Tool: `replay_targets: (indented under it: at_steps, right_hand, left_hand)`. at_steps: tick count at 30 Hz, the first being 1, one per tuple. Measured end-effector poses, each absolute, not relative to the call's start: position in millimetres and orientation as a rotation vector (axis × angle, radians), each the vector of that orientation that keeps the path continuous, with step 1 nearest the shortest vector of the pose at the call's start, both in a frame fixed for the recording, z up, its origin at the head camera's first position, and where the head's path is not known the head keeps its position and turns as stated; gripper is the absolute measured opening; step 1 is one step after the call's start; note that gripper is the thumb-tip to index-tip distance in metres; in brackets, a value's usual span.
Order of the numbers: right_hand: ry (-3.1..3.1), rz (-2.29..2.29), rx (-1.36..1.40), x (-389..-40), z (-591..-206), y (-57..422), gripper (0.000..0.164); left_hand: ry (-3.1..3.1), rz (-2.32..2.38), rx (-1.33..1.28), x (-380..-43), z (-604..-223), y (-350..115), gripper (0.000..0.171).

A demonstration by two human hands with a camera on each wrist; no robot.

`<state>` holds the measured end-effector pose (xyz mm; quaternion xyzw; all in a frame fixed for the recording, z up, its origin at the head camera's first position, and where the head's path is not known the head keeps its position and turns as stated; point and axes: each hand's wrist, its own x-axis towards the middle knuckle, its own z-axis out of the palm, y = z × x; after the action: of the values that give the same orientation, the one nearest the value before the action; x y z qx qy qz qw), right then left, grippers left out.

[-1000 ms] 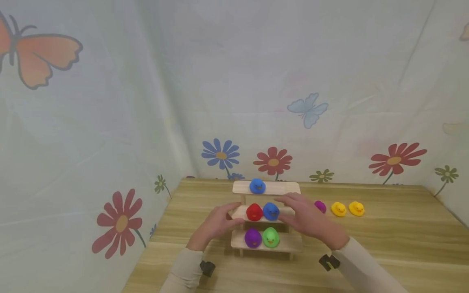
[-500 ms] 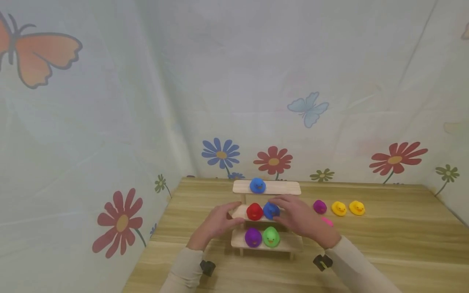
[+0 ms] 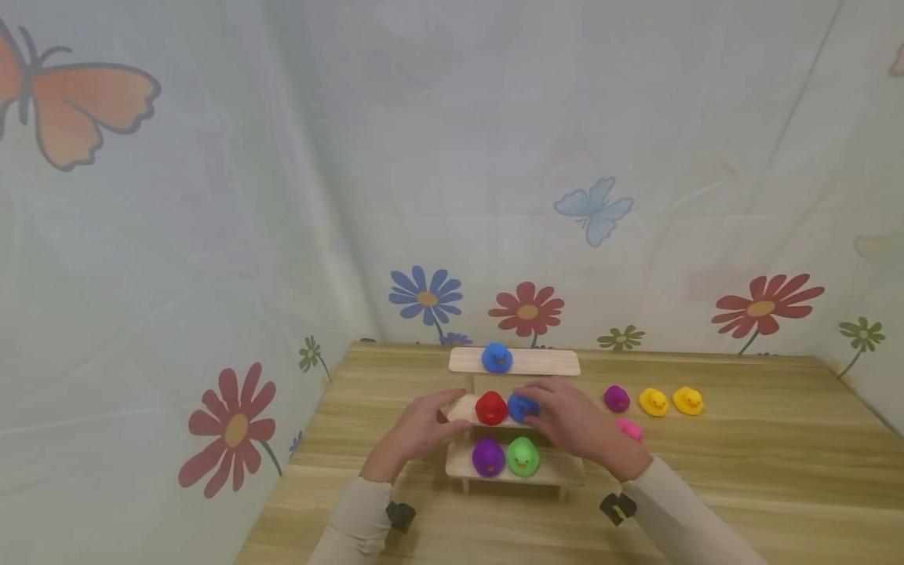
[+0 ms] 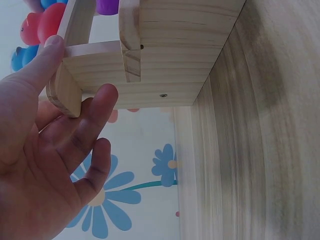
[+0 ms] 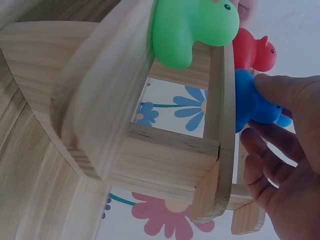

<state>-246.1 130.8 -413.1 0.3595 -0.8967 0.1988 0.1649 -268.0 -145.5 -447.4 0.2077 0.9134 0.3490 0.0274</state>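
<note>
A three-tier wooden shelf [image 3: 466, 463] stands on the table with rubber ducks on its boards. My left hand [image 3: 424, 425] holds the left end of the middle board. In the left wrist view its thumb [image 4: 52, 44] lies on one side of the board and its fingers are on the other. My right hand [image 3: 575, 417] pinches a blue rubber duck [image 5: 250, 102] between thumb and fingers on the middle board. Left of that duck sits a red duck [image 3: 490, 409]. A purple duck [image 3: 488, 458] and a green duck [image 3: 523, 457] share the bottom board. Another blue duck [image 3: 497, 358] is on the top board.
Right of the shelf, on the wooden table [image 3: 763, 486], are a purple duck [image 3: 617, 399], two yellow ducks [image 3: 653, 402] and a pink duck [image 3: 631, 429], partly covered by my right arm. A flower-printed cloth [image 3: 452, 157] hangs behind.
My right hand has moved left onto the blue duck on the middle board, fingers closing round it. This uncovers the pink duck on the table. My left hand has stayed put.
</note>
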Motion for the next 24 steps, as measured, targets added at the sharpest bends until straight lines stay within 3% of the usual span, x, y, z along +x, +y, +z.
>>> replay_targets:
  at_steps: [24]
  right_hand:
    - [-2.434,0.603,1.002,-241.7,-416.1,150.1,0.043]
  left_hand:
    - [2.827,1.072,0.655,-268.3,-447.4,-145.6,0.067]
